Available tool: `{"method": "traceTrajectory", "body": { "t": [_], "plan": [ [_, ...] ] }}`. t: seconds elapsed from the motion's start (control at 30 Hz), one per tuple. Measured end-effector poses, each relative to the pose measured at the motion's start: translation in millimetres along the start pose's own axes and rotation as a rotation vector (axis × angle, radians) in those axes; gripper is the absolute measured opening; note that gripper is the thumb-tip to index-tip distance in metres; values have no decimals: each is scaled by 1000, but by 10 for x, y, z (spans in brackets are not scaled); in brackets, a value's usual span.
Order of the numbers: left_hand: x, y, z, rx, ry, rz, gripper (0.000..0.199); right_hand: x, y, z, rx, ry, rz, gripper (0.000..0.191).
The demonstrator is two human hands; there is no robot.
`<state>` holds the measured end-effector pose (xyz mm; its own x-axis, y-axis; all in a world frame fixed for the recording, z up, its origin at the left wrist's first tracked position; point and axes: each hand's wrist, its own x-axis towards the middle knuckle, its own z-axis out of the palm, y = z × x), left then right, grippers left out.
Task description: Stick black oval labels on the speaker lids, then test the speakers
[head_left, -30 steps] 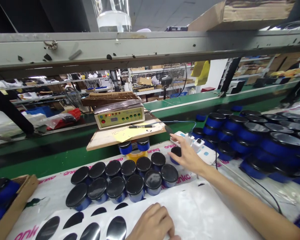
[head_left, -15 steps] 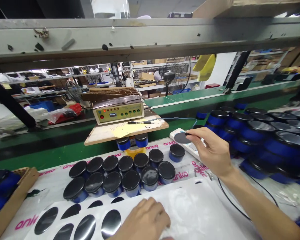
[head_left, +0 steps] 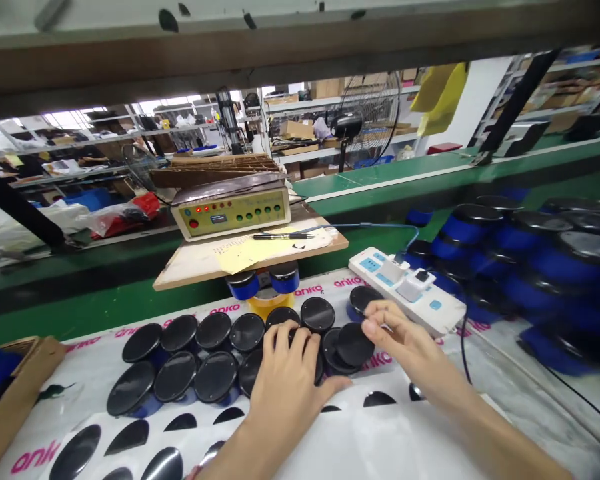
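Note:
My right hand (head_left: pixel 400 340) pinches the edge of a thin black round sticker (head_left: pixel 356 345) between thumb and fingertips. The sticker overlaps the black top of a round blue unit (head_left: pixel 333 357) at the right end of the front row. My left hand (head_left: pixel 289 370) spreads its fingers over neighbouring units, fingertips on or close to their tops; the unit beneath is mostly hidden. Two rows of these blue, black-topped units (head_left: pixel 216 377) stand on the bench. In front lies a white backing sheet (head_left: pixel 370 433) with several black round stickers (head_left: pixel 76 451).
A white power strip (head_left: pixel 415 293) with plugs and cables lies right of the rows. Stacked blue units (head_left: pixel 570 280) fill the right side. A yellow control box (head_left: pixel 233 212) sits on a raised board (head_left: pixel 190 267). A cardboard box (head_left: pixel 20 407) stands at left; a shelf beam (head_left: pixel 280 50) crosses above.
My right hand has brought the sticker from above the power strip down and left to the front row. My left hand has moved up from the backing sheet onto the units. The view has shifted.

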<state>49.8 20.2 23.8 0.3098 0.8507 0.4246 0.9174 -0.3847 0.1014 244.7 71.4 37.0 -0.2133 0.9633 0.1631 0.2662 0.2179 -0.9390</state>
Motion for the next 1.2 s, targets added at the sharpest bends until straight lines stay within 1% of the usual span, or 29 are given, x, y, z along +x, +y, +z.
{"method": "traceTrajectory", "body": {
  "t": [0.13, 0.2, 0.5, 0.77, 1.0, 1.2],
  "plan": [
    [-11, 1, 9, 31, 39, 18, 53, -26, 110, 72, 77, -61, 111, 41],
    [-13, 4, 13, 25, 45, 15, 53, -38, 141, 116, 103, -61, 138, 42],
    [8, 3, 19, -71, 25, -34, 43, -43, 158, 221, 99, 11, 124, 37],
    [-10, -5, 28, -69, 15, -29, 45, -51, 169, 243, 143, 18, 130, 35],
    [-13, -2, 26, -56, 13, -31, 44, -38, 229, 268, 105, 16, 84, 33],
    [-21, 0, 14, -63, 4, -32, 44, -52, 259, 281, 86, 22, 71, 32]
  ]
}}
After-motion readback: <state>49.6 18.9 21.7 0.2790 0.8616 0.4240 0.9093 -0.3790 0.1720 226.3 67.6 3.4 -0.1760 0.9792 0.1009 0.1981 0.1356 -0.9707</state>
